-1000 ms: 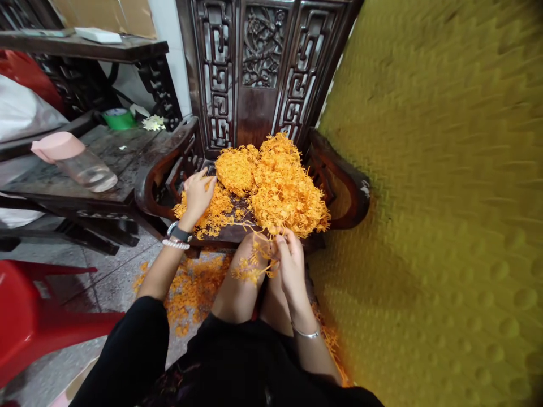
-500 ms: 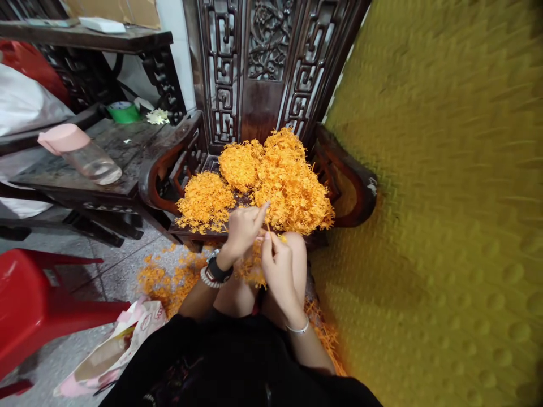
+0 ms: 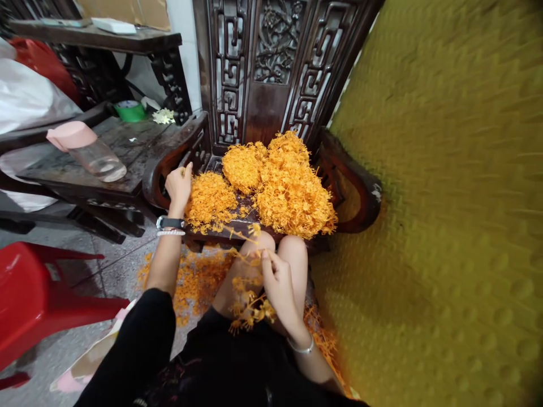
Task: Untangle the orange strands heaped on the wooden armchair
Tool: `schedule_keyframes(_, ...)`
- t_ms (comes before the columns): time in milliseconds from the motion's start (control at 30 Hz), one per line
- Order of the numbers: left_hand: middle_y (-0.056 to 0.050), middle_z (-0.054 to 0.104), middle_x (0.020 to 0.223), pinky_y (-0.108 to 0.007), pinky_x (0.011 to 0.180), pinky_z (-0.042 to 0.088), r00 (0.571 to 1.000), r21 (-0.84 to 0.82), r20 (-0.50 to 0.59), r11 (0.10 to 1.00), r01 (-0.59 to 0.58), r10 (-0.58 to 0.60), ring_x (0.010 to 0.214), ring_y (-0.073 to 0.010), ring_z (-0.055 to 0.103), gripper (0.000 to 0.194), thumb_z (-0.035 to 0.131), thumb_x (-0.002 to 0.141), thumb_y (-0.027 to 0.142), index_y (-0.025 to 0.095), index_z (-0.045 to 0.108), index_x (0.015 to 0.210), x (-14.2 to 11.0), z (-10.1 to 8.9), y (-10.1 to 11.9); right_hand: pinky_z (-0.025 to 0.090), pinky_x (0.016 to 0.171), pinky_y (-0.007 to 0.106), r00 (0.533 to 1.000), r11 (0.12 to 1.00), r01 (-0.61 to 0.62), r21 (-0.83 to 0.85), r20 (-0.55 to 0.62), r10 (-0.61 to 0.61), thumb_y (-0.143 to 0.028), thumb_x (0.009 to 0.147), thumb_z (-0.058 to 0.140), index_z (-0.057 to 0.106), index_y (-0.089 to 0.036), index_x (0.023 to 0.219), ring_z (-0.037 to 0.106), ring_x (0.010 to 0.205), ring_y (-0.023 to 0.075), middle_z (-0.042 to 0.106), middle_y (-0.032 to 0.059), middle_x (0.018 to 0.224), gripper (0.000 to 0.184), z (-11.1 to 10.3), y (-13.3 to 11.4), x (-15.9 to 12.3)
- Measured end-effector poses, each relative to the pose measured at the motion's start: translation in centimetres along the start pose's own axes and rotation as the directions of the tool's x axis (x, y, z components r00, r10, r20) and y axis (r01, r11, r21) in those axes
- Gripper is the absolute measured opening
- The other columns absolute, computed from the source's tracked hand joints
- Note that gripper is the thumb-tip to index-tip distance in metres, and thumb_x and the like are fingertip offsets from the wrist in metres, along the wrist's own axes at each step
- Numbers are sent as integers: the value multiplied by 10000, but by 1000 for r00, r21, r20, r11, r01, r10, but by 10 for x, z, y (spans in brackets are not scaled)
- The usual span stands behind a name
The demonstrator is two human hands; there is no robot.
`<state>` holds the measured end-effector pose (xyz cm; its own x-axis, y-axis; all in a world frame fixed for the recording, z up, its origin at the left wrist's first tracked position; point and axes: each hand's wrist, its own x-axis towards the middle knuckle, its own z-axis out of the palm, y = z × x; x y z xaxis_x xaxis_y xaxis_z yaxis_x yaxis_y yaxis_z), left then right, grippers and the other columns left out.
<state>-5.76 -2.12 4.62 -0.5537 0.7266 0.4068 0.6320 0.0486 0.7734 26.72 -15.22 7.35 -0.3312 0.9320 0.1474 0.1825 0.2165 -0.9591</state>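
My left hand [image 3: 179, 187] is raised at the left edge of the chair seat, beside a low pile of small orange plastic flowers [image 3: 211, 202]. Its fingers are closed, with a small yellowish bit showing among them that I cannot make out. Over my knees, my right hand [image 3: 279, 278] pinches a branched orange plastic flower sprig [image 3: 250, 308] between thumb and fingers. Some of its stems stick up to the left, and others hang below the hand. A round orange heap [image 3: 245, 167] and a larger orange heap [image 3: 294, 192] of sprigs lie farther back on the seat.
A carved dark wooden chair [image 3: 271, 110] stands before me. On the left are a side table with a pink-lidded bottle [image 3: 98, 158] and green tape [image 3: 130, 111], and a red stool [image 3: 38, 299]. Orange pieces [image 3: 199, 277] litter the floor. A yellow-green textured surface [image 3: 449, 203] rises on the right.
My left hand has parted from my right hand and swung left and forward to the left pile. My right hand stays over my knees, and its sprig now shows more fully.
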Motion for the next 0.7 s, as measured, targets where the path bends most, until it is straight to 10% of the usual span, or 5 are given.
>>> schedule_keyframes(167, -80, 579, 887, -370, 924, 301, 990, 197, 141, 980, -28, 0, 1000, -232, 464, 277, 523, 872, 379, 153, 532, 712, -15, 21, -23, 469, 765, 295, 999, 998, -12, 68, -37, 15, -319, 913, 411, 679, -169, 848, 609, 795, 181, 672, 53, 824, 314, 4, 14, 25)
schedule_keyframes(300, -144, 537, 1294, -504, 1074, 148, 961, 307, 277, 946, -104, 16, 1282, -327, 336, 218, 482, 886, 291, 142, 624, 957, -37, 43, -26, 478, 747, 306, 1000, 998, -17, 65, -9, 18, -325, 906, 414, 698, -171, 858, 616, 769, 187, 672, 50, 774, 326, 2, 19, 28)
schedule_keyframes(500, -125, 503, 1367, -392, 1081, 286, 977, 10, 130, 985, -171, 169, 1287, -254, 417, 385, 385, 929, 405, 158, 656, 1047, -50, 28, 46, 473, 703, 289, 999, 1000, 4, 14, 50, -5, -343, 928, 415, 685, -173, 781, 619, 752, 180, 666, 40, 732, 352, -11, 22, 35)
schedule_keyframes(567, -104, 647, 1163, -330, 940, 428, 884, -264, 373, 945, -191, 283, 1075, -209, 586, 410, 385, 924, 456, 181, 670, 1032, -59, 16, 84, 470, 701, 283, 994, 1000, 20, -3, 105, -19, -372, 934, 415, 671, -172, 741, 616, 749, 175, 663, 41, 728, 378, -16, 19, 40)
schedule_keyframes(700, -38, 699, 818, -233, 678, 444, 432, -431, 747, 863, -264, 505, 709, -136, 609, 330, 516, 871, 451, 178, 700, 887, -84, 3, 131, 457, 725, 273, 979, 998, 62, -15, 197, -58, -410, 933, 427, 664, -164, 754, 596, 751, 160, 653, 44, 748, 385, -26, 7, 44)
